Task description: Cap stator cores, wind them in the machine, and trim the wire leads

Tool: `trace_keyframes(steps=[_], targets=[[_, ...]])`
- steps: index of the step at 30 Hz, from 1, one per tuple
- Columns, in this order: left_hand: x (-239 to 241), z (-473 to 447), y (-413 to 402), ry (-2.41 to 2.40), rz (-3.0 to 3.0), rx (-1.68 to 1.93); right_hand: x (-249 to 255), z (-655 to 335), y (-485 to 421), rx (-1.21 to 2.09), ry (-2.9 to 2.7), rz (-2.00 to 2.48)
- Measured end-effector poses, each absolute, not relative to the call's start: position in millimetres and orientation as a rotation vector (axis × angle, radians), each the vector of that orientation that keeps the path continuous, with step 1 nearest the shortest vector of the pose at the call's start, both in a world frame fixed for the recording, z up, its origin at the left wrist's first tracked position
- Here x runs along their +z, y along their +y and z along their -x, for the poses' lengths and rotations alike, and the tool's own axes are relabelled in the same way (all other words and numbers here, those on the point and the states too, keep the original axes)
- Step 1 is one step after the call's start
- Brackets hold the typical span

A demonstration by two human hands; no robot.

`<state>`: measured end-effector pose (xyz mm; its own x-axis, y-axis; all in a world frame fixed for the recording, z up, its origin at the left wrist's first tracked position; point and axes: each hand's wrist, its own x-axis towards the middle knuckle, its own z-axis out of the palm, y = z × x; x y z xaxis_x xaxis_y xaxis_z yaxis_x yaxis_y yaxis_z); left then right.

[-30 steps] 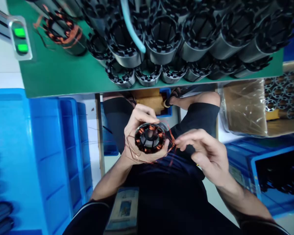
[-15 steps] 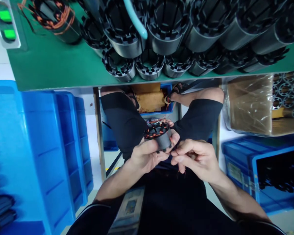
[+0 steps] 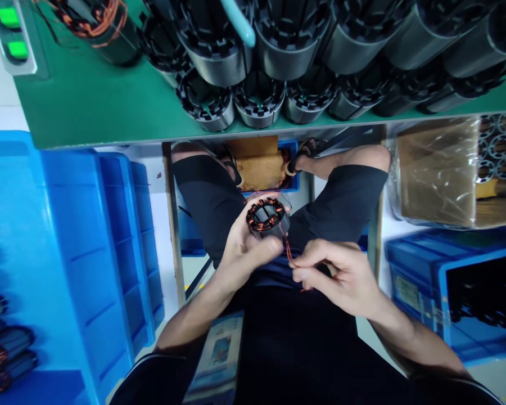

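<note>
A motor stator [image 3: 271,224] with copper windings around its toothed rim rests in my left hand [image 3: 247,247], whose fingers wrap its far side with the thumb across its near side. Over my lap, its open ring end tilts up toward me. My right hand [image 3: 335,273] pinches reddish copper wires [image 3: 289,249] between thumb and index finger, a little right of and below the stator. These wires run from the stator's right side to my fingertips. Thin loose wires also show behind the stator.
Several bare stators [image 3: 259,101] stand on the green bench [image 3: 88,118] ahead, with a wound stator [image 3: 105,34] at left. Blue bins [image 3: 80,253] are stacked left. At right sit a plastic-wrapped carton [image 3: 438,169] of metal rings and a blue crate [image 3: 417,247]. A light-blue tube [image 3: 238,22] hangs above.
My left hand has turned the stator and changed its hold, thumb now lower. The wires between the stator and my right fingers now show drawn out. The view has shifted slightly.
</note>
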<state>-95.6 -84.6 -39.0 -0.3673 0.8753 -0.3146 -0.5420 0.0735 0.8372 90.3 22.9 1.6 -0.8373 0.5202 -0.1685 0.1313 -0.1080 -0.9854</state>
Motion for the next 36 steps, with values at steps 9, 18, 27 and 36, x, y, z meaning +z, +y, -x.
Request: trace_keyframes(steps=[9,18,27,36], targets=[[-17.9,81.9,-81.0,1.242,-1.019,1.563,-28.2,-106.9,84.0,2.074,-2.040,0.961],[-2.2,99.4,-82.4,1.142,-1.211,1.113,50.3,-75.4,105.2,2.542,-1.941,0.659],[-27.7,90.4,-77.9,1.199,-1.305,1.720,23.5,-104.6,118.1,2.166,-1.943,0.958],[-19.7,98.7,-69.3,1.463,-1.185,1.757,57.1,-123.0,100.9,0.981,-2.565,0.520]])
